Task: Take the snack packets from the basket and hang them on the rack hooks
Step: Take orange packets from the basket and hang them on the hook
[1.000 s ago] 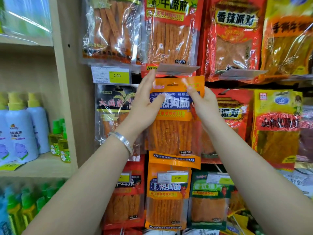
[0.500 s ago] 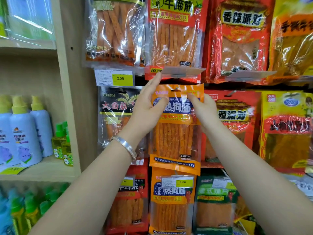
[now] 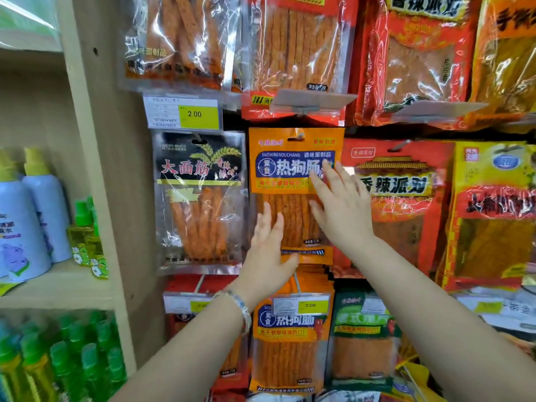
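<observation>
Here, the orange plastic snack packet with a blue label band [image 3: 293,181] hangs on a metal rack hook [image 3: 296,138] that passes through the hole in its top edge, in the middle column of the display. Through its clear lower window, long reddish-orange strips show. The left hand [image 3: 268,256] lies flat and spread against the packet's lower left part, fingers pointing up, thumb near the packet's bottom edge; its grip is released, holding nothing. A silver bracelet [image 3: 242,307] sits on that wrist. The right hand [image 3: 340,210] is also spread flat, its fingertips over the right end of the blue label band and its palm over the packet's right edge; its grip is likewise released. Whether the palms press on the packet or sit just off it cannot be told.

Just left of the packet hangs a clear packet with a black header and red characters [image 3: 200,198], under a yellow price tag reading 2.00 [image 3: 198,114]. Just right hangs a red packet with a yellow roofed-building design [image 3: 403,181]. Below, a stack of matching orange packets [image 3: 290,343] hangs behind another 2.00 tag. Far left, a pale wooden shelf [image 3: 58,288] carries white spray bottles with yellow caps [image 3: 43,216] and small green-capped bottles [image 3: 84,230].
</observation>
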{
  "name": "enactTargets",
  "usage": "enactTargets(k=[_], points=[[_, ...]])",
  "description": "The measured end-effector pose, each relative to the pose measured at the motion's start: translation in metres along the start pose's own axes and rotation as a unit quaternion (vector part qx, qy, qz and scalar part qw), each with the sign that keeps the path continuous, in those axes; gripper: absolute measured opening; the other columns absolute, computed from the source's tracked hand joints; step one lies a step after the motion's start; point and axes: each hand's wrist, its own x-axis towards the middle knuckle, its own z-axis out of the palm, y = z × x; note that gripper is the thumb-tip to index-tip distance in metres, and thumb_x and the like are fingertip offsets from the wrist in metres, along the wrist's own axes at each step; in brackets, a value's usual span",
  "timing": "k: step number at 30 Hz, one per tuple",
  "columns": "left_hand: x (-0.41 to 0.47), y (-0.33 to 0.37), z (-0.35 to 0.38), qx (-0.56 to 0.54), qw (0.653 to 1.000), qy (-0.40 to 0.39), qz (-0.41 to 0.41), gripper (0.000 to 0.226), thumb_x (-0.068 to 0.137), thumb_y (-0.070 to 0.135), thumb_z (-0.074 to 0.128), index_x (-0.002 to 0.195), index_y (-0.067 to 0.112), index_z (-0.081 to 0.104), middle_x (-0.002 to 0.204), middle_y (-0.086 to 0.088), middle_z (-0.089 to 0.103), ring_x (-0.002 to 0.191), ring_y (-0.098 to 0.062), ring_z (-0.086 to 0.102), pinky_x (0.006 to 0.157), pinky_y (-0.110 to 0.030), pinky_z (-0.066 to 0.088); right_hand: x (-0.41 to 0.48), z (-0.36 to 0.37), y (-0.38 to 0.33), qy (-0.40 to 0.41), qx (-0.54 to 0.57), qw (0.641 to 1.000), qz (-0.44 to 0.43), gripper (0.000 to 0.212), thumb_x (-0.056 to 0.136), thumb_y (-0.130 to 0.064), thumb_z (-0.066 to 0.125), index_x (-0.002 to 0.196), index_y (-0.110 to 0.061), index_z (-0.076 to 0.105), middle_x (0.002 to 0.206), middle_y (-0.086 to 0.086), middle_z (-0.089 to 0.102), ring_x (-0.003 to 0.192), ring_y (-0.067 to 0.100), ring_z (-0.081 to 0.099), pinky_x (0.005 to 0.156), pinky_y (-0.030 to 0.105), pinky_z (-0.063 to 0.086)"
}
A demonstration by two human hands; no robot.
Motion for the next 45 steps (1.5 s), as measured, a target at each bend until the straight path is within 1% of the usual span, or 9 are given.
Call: enactTargets(k=[11, 17, 24, 26, 29, 33, 36, 40, 45], points=[[0.047, -0.011, 0.009, 0.014, 0.996, -0.037, -0.080, 0.087, 0.088, 0.036, 0.057, 0.151, 0.007, 0.003, 0.154, -0.007, -0.029, 0.144, -0.028, -0.016, 0.115, -0.037, 0.001, 0.032, 0.023, 0.002, -0.152, -0.108, 0.982, -0.026, 0.058, 0.096, -0.021, 0.043, 0.149, -0.020, 0.018, 0.158, 0.011, 0.014, 0.144, 0.023, 0.019, 0.115, 0.046, 0.006], [0.052, -0.004, 0.004, 0.021, 0.995, -0.058, -0.083, 0.084, 0.088, 0.036, 0.057, 0.149, 0.001, 0.012, 0.157, -0.011, -0.021, 0.146, -0.029, -0.004, 0.117, -0.037, 0.008, 0.039, 0.006, 0.002, -0.189, -0.104, 0.976, -0.035, 0.053, 0.092, -0.017, 0.044, 0.143, -0.022, 0.033, 0.152, 0.006, 0.032, 0.141, 0.025, 0.025, 0.112, 0.045, 0.010], [-0.016, 0.008, -0.023, -0.036, 0.998, -0.033, -0.033, 0.045, 0.091, 0.018, 0.058, 0.134, 0.009, 0.051, 0.140, -0.011, 0.048, 0.131, -0.021, 0.041, 0.098, -0.010, 0.022, -0.023, -0.033, -0.006, -0.154, 0.102, 0.982, 0.028, 0.044, 0.088, -0.022, 0.054, 0.132, -0.024, 0.051, 0.119, 0.007, 0.063, 0.110, 0.032, 0.054, 0.089, 0.041, 0.041], [-0.056, 0.007, -0.031, -0.076, 0.996, -0.017, -0.041, 0.030, 0.090, 0.013, 0.058, 0.120, 0.013, 0.062, 0.121, -0.004, 0.061, 0.106, -0.011, 0.058, 0.085, -0.003, 0.032, -0.054, -0.045, -0.013, -0.161, 0.220, 0.958, 0.090, 0.036, 0.087, -0.024, 0.058, 0.123, -0.023, 0.057, 0.099, -0.001, 0.067, 0.094, 0.025, 0.060, 0.078, 0.035, 0.046], [-0.132, 0.000, -0.034, -0.105, 0.988, -0.040, -0.109, 0.021, 0.090, 0.009, 0.059, 0.110, 0.010, 0.067, 0.105, 0.000, 0.064, 0.079, 0.008, 0.054, 0.072, 0.004, 0.034, -0.120, -0.052, -0.032, -0.195, 0.360, 0.892, 0.190, 0.020, 0.086, -0.023, 0.061, 0.106, -0.026, 0.060, 0.071, -0.013, 0.058, 0.066, 0.008, 0.055, 0.069, 0.032, 0.044], [-0.260, -0.019, -0.031, -0.097, 0.959, -0.078, -0.256, 0.020, 0.088, 0.000, 0.060, 0.107, 0.002, 0.066, 0.096, -0.006, 0.061, 0.075, 0.007, 0.054, 0.067, 0.002, 0.034, -0.236, -0.056, -0.071, -0.291, 0.434, 0.809, 0.270, 0.021, 0.086, -0.014, 0.063, 0.098, -0.030, 0.058, 0.077, -0.004, 0.060, 0.063, 0.000, 0.052, 0.068, 0.027, 0.040], [-0.351, -0.035, -0.028, -0.091, 0.904, -0.120, -0.401, 0.023, 0.091, 0.000, 0.056, 0.112, 0.000, 0.064, 0.101, -0.014, 0.065, 0.086, -0.020, 0.062, 0.070, -0.015, 0.045, -0.318, -0.067, -0.111, -0.365, 0.464, 0.749, 0.302, 0.024, 0.084, -0.003, 0.062, 0.101, -0.020, 0.060, 0.081, 0.003, 0.060, 0.071, 0.014, 0.054, 0.073, 0.027, 0.042], [-0.458, -0.052, -0.035, -0.044, 0.839, -0.120, -0.529, 0.016, 0.090, 0.006, 0.059, 0.101, -0.002, 0.068, 0.099, -0.022, 0.069, 0.090, -0.028, 0.064, 0.073, -0.029, 0.042, -0.398, -0.088, -0.167, -0.480, 0.467, 0.673, 0.313, 0.026, 0.084, 0.010, 0.056, 0.106, -0.003, 0.058, 0.077, 0.006, 0.057, 0.079, 0.025, 0.056, 0.081, 0.036, 0.043], [-0.548, -0.074, -0.060, -0.026, 0.759, -0.144, -0.634, 0.023, 0.092, 0.023, 0.057, 0.110, 0.012, 0.067, 0.104, -0.007, 0.066, 0.094, -0.023, 0.058, 0.078, -0.023, 0.036, -0.453, -0.108, -0.239, -0.611, 0.431, 0.600, 0.285, 0.026, 0.088, -0.012, 0.059, 0.112, -0.021, 0.055, 0.085, -0.011, 0.058, 0.078, 0.008, 0.055, 0.073, 0.021, 0.039]])
